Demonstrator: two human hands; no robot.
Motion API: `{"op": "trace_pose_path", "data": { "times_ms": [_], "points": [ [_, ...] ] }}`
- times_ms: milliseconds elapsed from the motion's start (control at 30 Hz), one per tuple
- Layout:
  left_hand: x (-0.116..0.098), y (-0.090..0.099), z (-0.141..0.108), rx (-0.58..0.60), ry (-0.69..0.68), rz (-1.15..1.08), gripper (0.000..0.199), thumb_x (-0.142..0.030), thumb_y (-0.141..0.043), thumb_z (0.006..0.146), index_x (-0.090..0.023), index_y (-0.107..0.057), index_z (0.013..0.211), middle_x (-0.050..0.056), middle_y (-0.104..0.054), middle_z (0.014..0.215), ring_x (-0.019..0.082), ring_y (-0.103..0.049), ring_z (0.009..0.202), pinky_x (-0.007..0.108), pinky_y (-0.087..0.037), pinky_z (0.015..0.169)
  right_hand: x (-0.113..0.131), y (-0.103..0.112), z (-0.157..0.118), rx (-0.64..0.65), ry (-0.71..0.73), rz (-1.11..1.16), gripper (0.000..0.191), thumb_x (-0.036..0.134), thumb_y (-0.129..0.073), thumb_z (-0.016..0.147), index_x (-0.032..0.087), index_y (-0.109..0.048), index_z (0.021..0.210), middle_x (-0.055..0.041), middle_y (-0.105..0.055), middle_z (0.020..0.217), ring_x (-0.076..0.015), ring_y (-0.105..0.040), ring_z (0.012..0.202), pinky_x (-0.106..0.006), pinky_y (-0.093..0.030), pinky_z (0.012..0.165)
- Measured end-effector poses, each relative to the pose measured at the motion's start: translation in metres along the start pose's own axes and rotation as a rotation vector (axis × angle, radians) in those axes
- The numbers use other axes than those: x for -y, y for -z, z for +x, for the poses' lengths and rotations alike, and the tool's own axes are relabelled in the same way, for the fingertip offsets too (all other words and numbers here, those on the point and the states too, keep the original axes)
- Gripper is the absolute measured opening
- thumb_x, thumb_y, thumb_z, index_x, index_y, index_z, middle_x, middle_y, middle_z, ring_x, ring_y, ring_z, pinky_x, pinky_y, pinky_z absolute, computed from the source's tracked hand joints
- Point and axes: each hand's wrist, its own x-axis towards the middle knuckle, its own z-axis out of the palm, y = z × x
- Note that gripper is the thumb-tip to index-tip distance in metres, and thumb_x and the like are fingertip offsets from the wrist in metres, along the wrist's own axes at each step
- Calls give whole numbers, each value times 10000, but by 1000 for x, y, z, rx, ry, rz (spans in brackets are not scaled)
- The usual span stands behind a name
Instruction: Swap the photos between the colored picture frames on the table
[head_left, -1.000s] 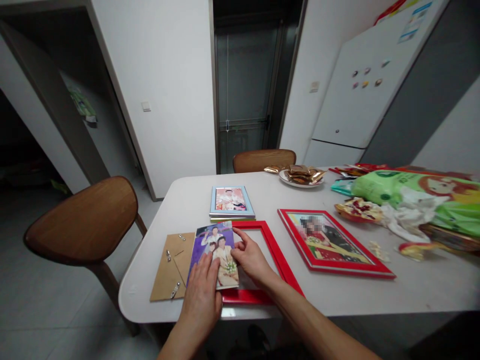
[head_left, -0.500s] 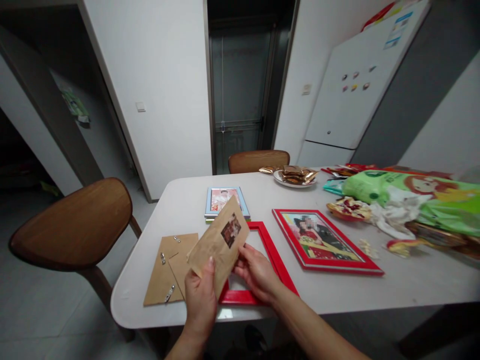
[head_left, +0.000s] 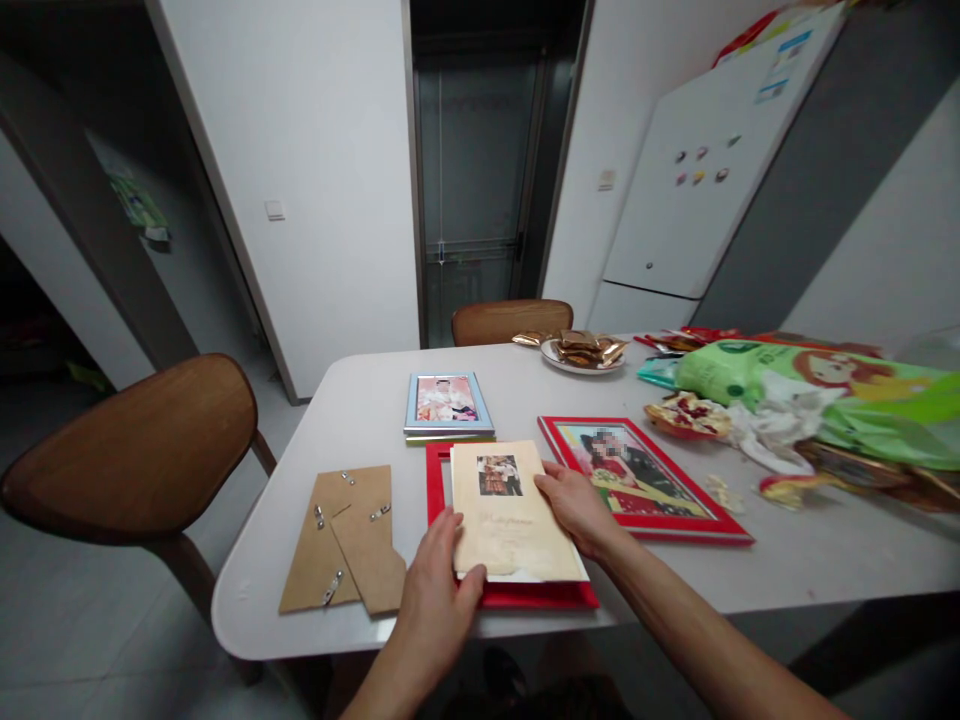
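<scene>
A cream paper sheet [head_left: 510, 540] with a small printed picture and faint lettering lies over the red picture frame [head_left: 435, 490], with white paper showing under its lower edge. My left hand [head_left: 435, 585] holds its lower left corner, thumb at the bottom edge. At its right edge, my right hand [head_left: 579, 508] grips it, fingers partly hidden. To the left rests a brown frame backboard [head_left: 307, 560] with metal clips and its stand flap. On the right lies another red frame [head_left: 645, 530] holding a photo.
Behind my hands sits a stack of small frames, a light blue frame [head_left: 411, 405] on top. Farther back stands a plate [head_left: 555, 358] of wrapped snacks. A green bag [head_left: 757, 375], an opened pomegranate [head_left: 688, 415] and crumpled tissue [head_left: 772, 430] occupy the right side. A wooden chair [head_left: 142, 450] stands left.
The paper sheet has gone from tilted up in my hands to lying nearly flat over the red frame, its printed side up. My right hand has moved to its right edge.
</scene>
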Motion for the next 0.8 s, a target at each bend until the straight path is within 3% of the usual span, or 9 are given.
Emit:
{"op": "trace_pose_path", "data": {
  "times_ms": [267, 500, 800],
  "points": [
    [8, -8, -4, 100, -128, 247, 436, -184, -484, 713, -104, -459, 1142, 148, -408, 1276, 239, -357, 1187, 454, -302, 986, -6, -10, 11, -21, 34, -117, 404, 139, -387, 684, 105, -514, 1066, -78, -671, 779, -169, -621, 594, -241, -468, 489],
    [8, -8, -3, 89, -188, 303, 355, -124, -429, 739, -145, -509, 1085, 129, -465, 1234, 232, -400, 1159, 489, -296, 978, -13, -11, 27, -55, 131, -267, 397, 154, -380, 695, 115, -531, 1061, -81, -659, 873, -162, -615, 646, -235, -461, 541],
    [10, -11, -2, 141, -217, 433, 353, -141, -382, 777, -135, -500, 1109, 126, -468, 1232, 230, -405, 1156, 492, -297, 970, -5, -11, 20, -201, 362, -1056, 328, 224, -373, 736, 140, -586, 971, -111, -622, 892, -193, -564, 790, -262, -379, 685]
  ]
}}
